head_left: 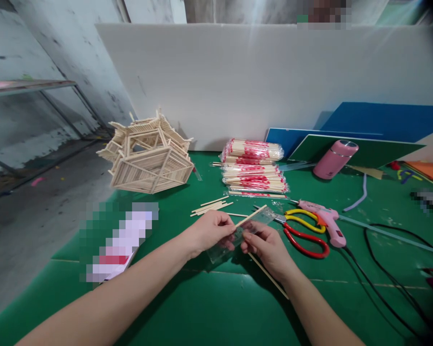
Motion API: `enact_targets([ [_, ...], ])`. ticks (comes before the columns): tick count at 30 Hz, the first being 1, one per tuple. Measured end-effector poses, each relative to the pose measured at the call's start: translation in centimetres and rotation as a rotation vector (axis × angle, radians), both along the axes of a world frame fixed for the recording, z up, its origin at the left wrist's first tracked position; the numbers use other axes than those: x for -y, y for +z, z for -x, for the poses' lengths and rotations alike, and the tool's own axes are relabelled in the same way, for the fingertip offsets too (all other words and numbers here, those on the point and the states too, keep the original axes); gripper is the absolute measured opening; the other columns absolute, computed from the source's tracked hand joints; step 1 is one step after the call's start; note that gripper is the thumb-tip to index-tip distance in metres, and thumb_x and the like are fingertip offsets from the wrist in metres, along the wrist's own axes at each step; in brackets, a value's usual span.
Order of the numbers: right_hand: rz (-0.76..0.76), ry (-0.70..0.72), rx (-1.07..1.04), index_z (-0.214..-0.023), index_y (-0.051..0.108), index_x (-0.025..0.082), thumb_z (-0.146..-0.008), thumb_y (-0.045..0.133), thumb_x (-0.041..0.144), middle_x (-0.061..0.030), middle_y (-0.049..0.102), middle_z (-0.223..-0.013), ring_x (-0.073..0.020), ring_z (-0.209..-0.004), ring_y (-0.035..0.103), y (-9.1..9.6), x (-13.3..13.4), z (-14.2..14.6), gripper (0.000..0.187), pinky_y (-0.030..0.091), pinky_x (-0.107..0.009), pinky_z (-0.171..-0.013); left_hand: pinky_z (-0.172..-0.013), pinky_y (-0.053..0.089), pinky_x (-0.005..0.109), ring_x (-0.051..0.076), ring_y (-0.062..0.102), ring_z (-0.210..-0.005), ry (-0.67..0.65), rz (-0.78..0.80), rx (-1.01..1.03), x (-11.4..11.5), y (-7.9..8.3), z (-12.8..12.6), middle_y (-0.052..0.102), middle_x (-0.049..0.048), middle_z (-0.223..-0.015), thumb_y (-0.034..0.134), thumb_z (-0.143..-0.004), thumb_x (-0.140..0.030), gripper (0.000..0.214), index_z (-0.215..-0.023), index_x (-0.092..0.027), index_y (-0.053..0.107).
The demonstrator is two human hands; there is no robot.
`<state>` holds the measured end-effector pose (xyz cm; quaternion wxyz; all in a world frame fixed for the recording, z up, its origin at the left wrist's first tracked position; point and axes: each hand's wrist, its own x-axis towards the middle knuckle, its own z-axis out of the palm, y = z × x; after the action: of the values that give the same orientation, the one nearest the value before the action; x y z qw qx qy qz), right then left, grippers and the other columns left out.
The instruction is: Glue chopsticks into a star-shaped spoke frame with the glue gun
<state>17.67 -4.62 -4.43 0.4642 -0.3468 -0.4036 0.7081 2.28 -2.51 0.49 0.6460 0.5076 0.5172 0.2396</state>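
My left hand is closed, its thumb and fingers pinching a thin wooden stick that slants up to the right. A clear plastic sleeve spans both hands, passing behind the fingers. My right hand is closed too, with its fingertips pinched at the sleeve. From under those fingers a second wooden stick runs down to the right; I cannot tell whether it is gripped or lies on the table. Short cut sticks lie just beyond my left hand. Red-and-yellow-handled pliers lie right of my right hand.
A lattice model of sticks stands back left. Wrapped stick bundles lie at the back middle. Rightward are a pink glue gun with a black cord, a pink bottle and coloured boards. A white panel borders the green table.
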Motion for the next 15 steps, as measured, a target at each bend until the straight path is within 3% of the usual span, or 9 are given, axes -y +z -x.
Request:
enact_targets([
  [15,0.05,0.006,-0.025,-0.075,0.061,0.015,-0.067,0.063,0.023,0.0014,0.056,-0.065,-0.0056,-0.05,0.049,0.37,0.08,0.08,0.012,0.04,-0.017,-0.049,-0.048,0.042,0.021,0.009,0.056,-0.043,0.023,0.089,0.027,0.28,0.55,-0.24,0.056,-0.0044,-0.048,0.054,-0.067,-0.021,0.013,-0.059,-0.015,0.046],
])
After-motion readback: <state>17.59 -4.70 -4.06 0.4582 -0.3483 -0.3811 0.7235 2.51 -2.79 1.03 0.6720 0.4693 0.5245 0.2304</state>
